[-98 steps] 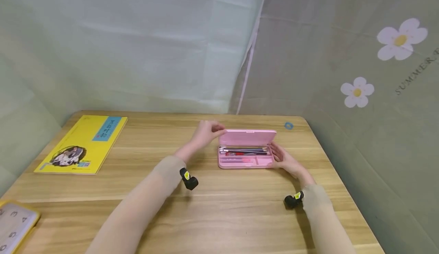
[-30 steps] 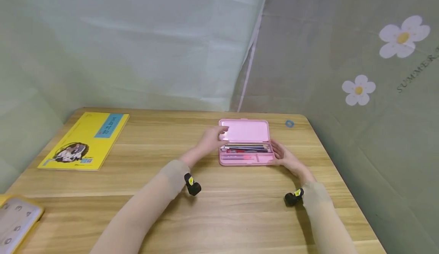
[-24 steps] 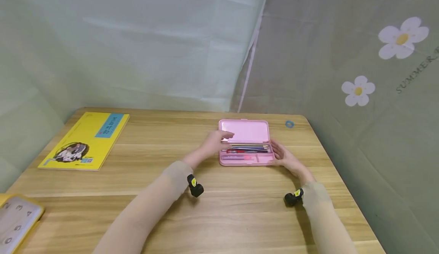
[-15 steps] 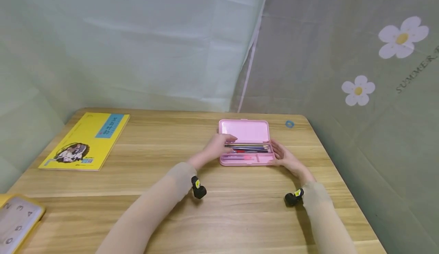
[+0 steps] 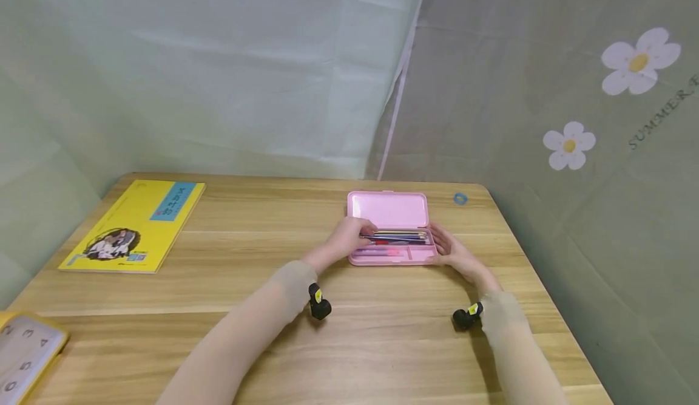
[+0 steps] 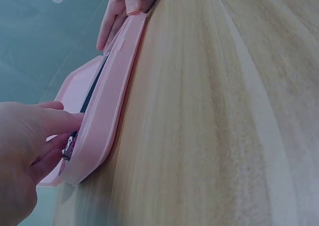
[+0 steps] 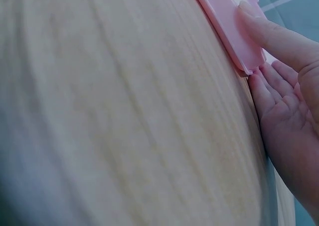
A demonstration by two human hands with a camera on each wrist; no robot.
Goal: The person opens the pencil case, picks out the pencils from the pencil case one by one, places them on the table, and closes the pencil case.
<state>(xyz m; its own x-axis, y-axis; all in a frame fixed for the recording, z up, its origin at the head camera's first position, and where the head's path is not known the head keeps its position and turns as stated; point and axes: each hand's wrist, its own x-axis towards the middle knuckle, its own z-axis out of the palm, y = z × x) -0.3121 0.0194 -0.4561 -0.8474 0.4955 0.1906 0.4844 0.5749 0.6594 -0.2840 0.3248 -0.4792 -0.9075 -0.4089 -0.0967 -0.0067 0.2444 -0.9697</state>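
On the table a pink pencil case (image 5: 389, 209) lies with its lid folded back. Several pencils (image 5: 403, 237) fill its rear compartment, and pens with pink parts (image 5: 382, 251) lie in the front one. My left hand (image 5: 346, 238) reaches into the case's left end. In the left wrist view its thumb and fingers pinch a dark pencil (image 6: 92, 89) near the end, close over the case's rim. My right hand (image 5: 457, 258) holds the case's right end; the right wrist view shows the thumb (image 7: 271, 34) on the case's front side and the fingers around its corner.
A yellow book (image 5: 131, 226) lies at the back left of the wooden table (image 5: 393, 344). A yellow-framed number board (image 5: 33, 350) sits at the left front edge. A small blue ring (image 5: 460, 198) is near the back right corner, behind the case.
The lid has gone from half raised to lying back. My left hand has left the lid, moved right and down into the case, and its fingers have closed on a pencil. The right hand stays put.
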